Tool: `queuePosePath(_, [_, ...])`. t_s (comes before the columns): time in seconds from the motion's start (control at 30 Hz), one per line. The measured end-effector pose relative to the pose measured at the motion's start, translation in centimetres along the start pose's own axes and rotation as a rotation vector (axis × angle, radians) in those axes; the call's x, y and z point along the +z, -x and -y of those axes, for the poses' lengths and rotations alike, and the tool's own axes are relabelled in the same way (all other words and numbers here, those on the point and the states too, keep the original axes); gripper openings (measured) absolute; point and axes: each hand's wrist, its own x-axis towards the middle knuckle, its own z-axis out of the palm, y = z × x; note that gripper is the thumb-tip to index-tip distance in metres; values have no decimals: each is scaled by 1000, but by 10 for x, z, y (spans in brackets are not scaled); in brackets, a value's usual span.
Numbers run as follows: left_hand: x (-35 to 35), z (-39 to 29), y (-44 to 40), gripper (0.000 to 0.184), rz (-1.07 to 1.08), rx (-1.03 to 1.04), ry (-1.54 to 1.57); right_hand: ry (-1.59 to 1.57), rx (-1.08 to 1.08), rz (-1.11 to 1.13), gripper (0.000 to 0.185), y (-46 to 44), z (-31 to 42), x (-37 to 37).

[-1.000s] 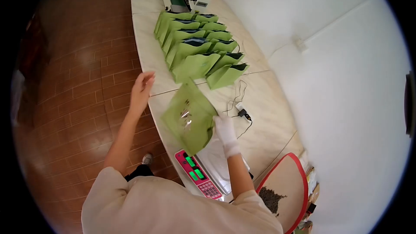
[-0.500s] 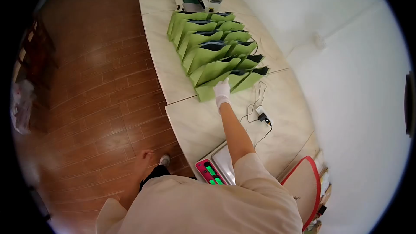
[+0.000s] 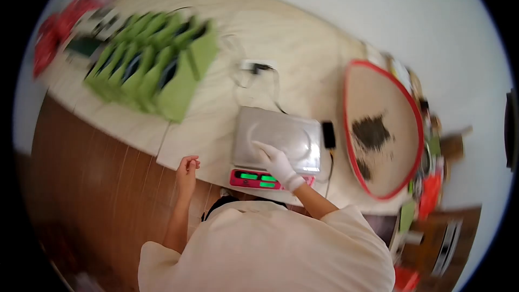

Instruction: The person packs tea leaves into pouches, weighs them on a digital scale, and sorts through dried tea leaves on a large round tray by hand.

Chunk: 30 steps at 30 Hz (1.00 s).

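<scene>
My right hand (image 3: 277, 165), in a white glove, is over the front part of a digital scale (image 3: 281, 135), its fingers stretched out to the left and nothing visible in them. Whether the fingertips touch the silver pan I cannot tell. Green digits glow on the scale's pink front panel (image 3: 254, 178). Bare and off the table's front edge, my left hand (image 3: 187, 176) hangs left of the scale with fingers loosely bent and apart, holding nothing. Rows of open green bags (image 3: 146, 70) stand to the left, slightly blurred.
A red-rimmed tray (image 3: 397, 176) with dark loose material (image 3: 372, 132) lies at the right. Behind the scale are a power strip (image 3: 258, 66) and cables. A black phone-like object (image 3: 328, 135) sits beside the scale. A sealing machine (image 3: 89, 43) and red plastic (image 3: 57, 38) are far left.
My view has swung to the right. My right hand has left the nearest green bags and come back over the scale. My left hand still hangs beside the table.
</scene>
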Motion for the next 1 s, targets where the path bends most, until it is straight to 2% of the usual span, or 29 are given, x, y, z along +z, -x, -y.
queuePosePath(0.07, [38,-20,-14,18,167,16,-33,-42,597,-76,28,64,1,-53])
queuePosePath(0.13, [85,-22,-28,18,316,108,97,25,712,-325,27,130,-23,-85])
queuePosePath(0.2, [142,-51,-21,19,526,111,88,95,833,-547,27,196,-44,-105])
queuePosePath(0.27, [195,-72,-12,19,681,174,64,212,1100,-677,30,253,-59,-114])
queuePosePath(0.33, [252,-115,26,19,836,166,45,277,1219,-724,31,322,-106,-105])
queuePosePath(0.4, [300,-166,82,21,1028,256,64,365,1272,-690,32,383,-130,-98])
queuePosePath(0.47, [331,-216,136,18,1118,295,86,348,1525,-410,33,437,-144,-104])
queuePosePath(0.53, [358,-251,180,10,1222,790,215,213,1647,-248,38,514,-179,-104])
queuePosePath(0.57, [375,-266,198,10,1253,778,211,114,1728,-218,38,559,-204,-106])
queuePosePath(0.6, [393,-278,214,6,1314,1018,670,2,1805,-191,38,594,-221,-103])
queuePosePath(0.63, [409,-283,228,7,1302,1111,994,-216,1912,-305,37,607,-206,-127])
queuePosePath(0.67, [418,-288,242,9,1231,1099,1243,-158,1914,-358,30,630,-210,-135])
queuePosePath(0.73, [441,-304,276,12,1130,1090,1541,154,1761,-211,31,683,-237,-139])
queuePosePath(0.77, [457,-324,303,7,1120,1170,1607,143,1781,-212,31,693,-238,-148])
queuePosePath(0.8, [471,-339,323,19,1099,1256,1667,111,1806,-374,32,695,-242,-158])
queuePosePath(0.83, [481,-344,333,17,1213,1144,1718,85,1821,-533,33,688,-239,-174])
queuePosePath(0.97, [516,-347,338,16,1321,1094,1793,-46,1792,-550,35,637,-233,-230])
queuePosePath(1.0, [520,-347,340,15,1348,1007,1792,-35,1760,-561,35,626,-242,-235])
